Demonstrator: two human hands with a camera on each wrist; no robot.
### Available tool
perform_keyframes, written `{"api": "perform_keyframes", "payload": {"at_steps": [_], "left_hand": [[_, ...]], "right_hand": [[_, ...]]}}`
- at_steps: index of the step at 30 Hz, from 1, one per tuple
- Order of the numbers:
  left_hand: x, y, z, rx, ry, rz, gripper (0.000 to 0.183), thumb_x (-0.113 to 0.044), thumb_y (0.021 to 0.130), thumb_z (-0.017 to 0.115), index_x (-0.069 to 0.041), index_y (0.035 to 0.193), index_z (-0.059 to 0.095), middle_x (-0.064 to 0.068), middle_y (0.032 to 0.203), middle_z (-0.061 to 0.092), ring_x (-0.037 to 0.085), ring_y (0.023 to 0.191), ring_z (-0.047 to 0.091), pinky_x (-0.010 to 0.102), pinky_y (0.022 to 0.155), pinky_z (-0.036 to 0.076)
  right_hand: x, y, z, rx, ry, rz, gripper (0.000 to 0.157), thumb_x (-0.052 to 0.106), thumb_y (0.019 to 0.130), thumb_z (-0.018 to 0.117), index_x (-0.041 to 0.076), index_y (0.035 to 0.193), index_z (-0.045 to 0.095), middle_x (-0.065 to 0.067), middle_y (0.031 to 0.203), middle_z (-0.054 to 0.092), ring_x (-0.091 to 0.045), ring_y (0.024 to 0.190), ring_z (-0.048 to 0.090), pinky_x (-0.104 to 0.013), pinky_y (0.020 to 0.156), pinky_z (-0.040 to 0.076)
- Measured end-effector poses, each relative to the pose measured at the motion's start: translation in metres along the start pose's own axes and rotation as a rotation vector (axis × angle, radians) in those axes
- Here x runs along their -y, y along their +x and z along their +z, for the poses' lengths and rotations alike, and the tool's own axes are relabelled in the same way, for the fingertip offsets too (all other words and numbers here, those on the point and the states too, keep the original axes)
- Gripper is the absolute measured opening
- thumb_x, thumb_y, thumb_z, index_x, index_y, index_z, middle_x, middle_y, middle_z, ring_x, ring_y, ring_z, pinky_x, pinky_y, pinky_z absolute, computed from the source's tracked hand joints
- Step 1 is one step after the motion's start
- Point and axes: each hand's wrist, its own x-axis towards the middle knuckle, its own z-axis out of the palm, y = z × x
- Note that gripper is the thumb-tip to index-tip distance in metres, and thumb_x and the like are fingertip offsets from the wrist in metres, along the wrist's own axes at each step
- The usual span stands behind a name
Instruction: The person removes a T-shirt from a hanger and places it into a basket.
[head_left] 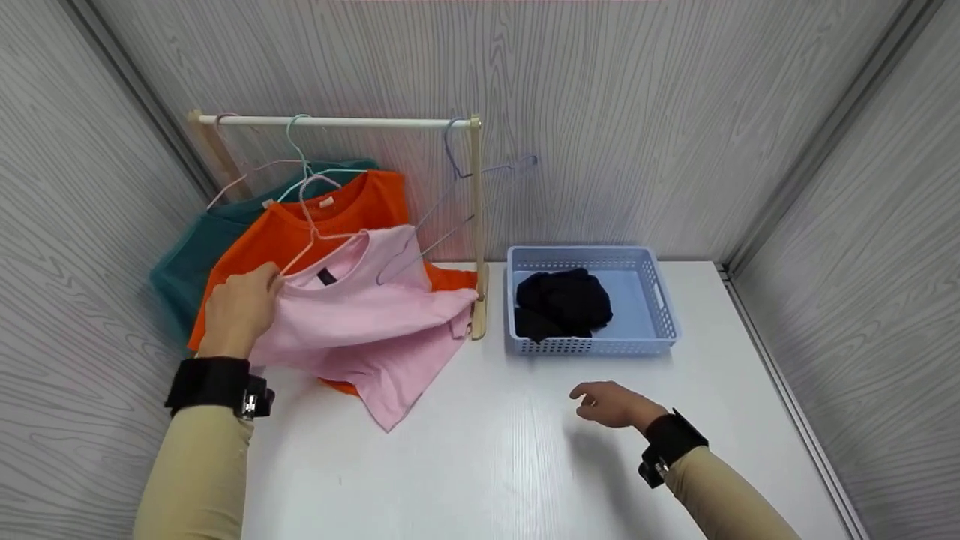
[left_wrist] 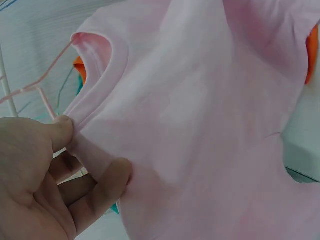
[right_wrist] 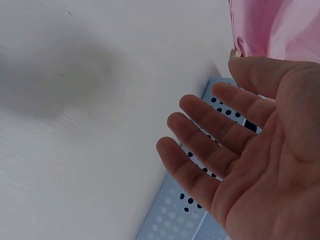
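A pink shirt (head_left: 352, 315) hangs tilted on a pink wire hanger (head_left: 313, 232), in front of an orange shirt (head_left: 337, 214) and a teal shirt (head_left: 180, 255). My left hand (head_left: 241, 304) pinches the pink shirt at its shoulder by the neckline; in the left wrist view the thumb and fingers hold the cloth beside the hanger's arm. My right hand (head_left: 611, 403) is held over the white table, in front of the basket, with relaxed fingers and nothing in them. The right wrist view shows its palm and loosely bent fingers (right_wrist: 200, 142).
A blue perforated basket (head_left: 637, 346) at the back right holds black cloth (head_left: 566, 300). The clothes rack's white rod (head_left: 390, 122) stands along the back wall, with an unloaded blue-purple hanger (head_left: 452, 154) at its right post (head_left: 478, 225). Grey wood-grain walls enclose the white table (head_left: 450, 480).
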Motion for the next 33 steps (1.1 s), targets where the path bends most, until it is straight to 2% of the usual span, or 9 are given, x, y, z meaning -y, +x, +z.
{"api": "perform_keyframes", "payload": {"at_steps": [5, 8, 15, 19, 22, 24, 28, 30, 33], "left_hand": [[0.020, -0.014, 0.007, 0.129, 0.017, -0.008, 0.026, -0.020, 0.102, 0.051, -0.002, 0.120, 0.057, 0.027, 0.107, 0.062, 0.046, 0.088, 0.054, 0.064, 0.087, 0.045], [0.027, -0.019, 0.009, 0.177, 0.012, 0.002, 0.028, -0.020, 0.101, 0.052, -0.003, 0.121, 0.059, 0.027, 0.110, 0.062, 0.046, 0.090, 0.055, 0.064, 0.088, 0.045], [0.029, -0.028, 0.005, 0.307, -0.068, 0.026, 0.033, -0.025, 0.101, 0.052, -0.005, 0.127, 0.060, 0.022, 0.117, 0.063, 0.041, 0.101, 0.054, 0.058, 0.090, 0.048], [0.012, -0.030, 0.003, 0.329, -0.117, 0.051, 0.036, -0.028, 0.101, 0.052, -0.008, 0.130, 0.060, 0.019, 0.121, 0.063, 0.039, 0.107, 0.052, 0.056, 0.093, 0.049], [-0.010, -0.027, 0.004, 0.316, -0.134, 0.103, 0.036, -0.030, 0.100, 0.053, -0.012, 0.130, 0.061, 0.016, 0.121, 0.064, 0.038, 0.109, 0.054, 0.056, 0.096, 0.048], [-0.025, -0.025, 0.005, 0.307, -0.137, 0.143, 0.035, -0.031, 0.100, 0.054, -0.014, 0.129, 0.062, 0.013, 0.120, 0.066, 0.035, 0.108, 0.056, 0.055, 0.096, 0.049], [-0.056, -0.023, 0.009, 0.281, -0.147, 0.197, 0.032, -0.032, 0.098, 0.056, -0.018, 0.126, 0.064, 0.008, 0.117, 0.067, 0.030, 0.105, 0.058, 0.051, 0.094, 0.050], [-0.071, -0.021, 0.013, 0.269, -0.156, 0.214, 0.032, -0.033, 0.098, 0.056, -0.020, 0.126, 0.065, 0.006, 0.116, 0.068, 0.029, 0.104, 0.058, 0.049, 0.093, 0.051], [-0.094, -0.018, 0.018, 0.250, -0.180, 0.245, 0.030, -0.034, 0.098, 0.056, -0.022, 0.124, 0.065, 0.004, 0.112, 0.067, 0.027, 0.099, 0.057, 0.045, 0.089, 0.052]], "right_hand": [[0.002, 0.005, 0.005, 0.010, -0.006, 0.004, 0.032, 0.016, 0.096, 0.056, 0.006, 0.126, 0.060, -0.018, 0.114, 0.067, -0.032, 0.104, 0.065, -0.049, 0.088, 0.051], [0.003, 0.007, 0.007, 0.011, -0.009, -0.003, 0.032, 0.016, 0.096, 0.056, 0.006, 0.126, 0.060, -0.018, 0.114, 0.067, -0.032, 0.104, 0.065, -0.049, 0.089, 0.051], [0.007, 0.010, 0.004, 0.021, -0.005, -0.038, 0.032, 0.016, 0.096, 0.057, 0.005, 0.127, 0.059, -0.018, 0.113, 0.067, -0.031, 0.101, 0.066, -0.048, 0.087, 0.052], [0.009, 0.012, -0.006, -0.042, 0.002, -0.091, 0.035, 0.014, 0.096, 0.056, 0.002, 0.129, 0.056, -0.019, 0.110, 0.068, -0.031, 0.098, 0.066, -0.047, 0.084, 0.053], [0.013, 0.013, -0.018, -0.152, 0.004, -0.152, 0.039, 0.013, 0.096, 0.056, -0.001, 0.132, 0.052, -0.022, 0.113, 0.067, -0.036, 0.102, 0.065, -0.051, 0.087, 0.052], [0.019, 0.014, -0.026, -0.248, 0.003, -0.204, 0.045, 0.014, 0.095, 0.059, -0.003, 0.135, 0.049, -0.024, 0.122, 0.062, -0.039, 0.110, 0.061, -0.053, 0.093, 0.050], [0.040, 0.014, -0.043, -0.415, 0.036, -0.306, 0.062, 0.021, 0.089, 0.071, 0.001, 0.142, 0.044, -0.020, 0.139, 0.052, -0.037, 0.127, 0.051, -0.052, 0.106, 0.042], [0.053, 0.012, -0.051, -0.458, 0.061, -0.348, 0.067, 0.025, 0.087, 0.074, 0.006, 0.143, 0.044, -0.015, 0.141, 0.051, -0.032, 0.131, 0.049, -0.050, 0.109, 0.039], [0.070, 0.008, -0.060, -0.491, 0.090, -0.422, 0.062, 0.028, 0.088, 0.073, 0.007, 0.141, 0.048, -0.013, 0.137, 0.056, -0.029, 0.129, 0.052, -0.047, 0.109, 0.040]]}}
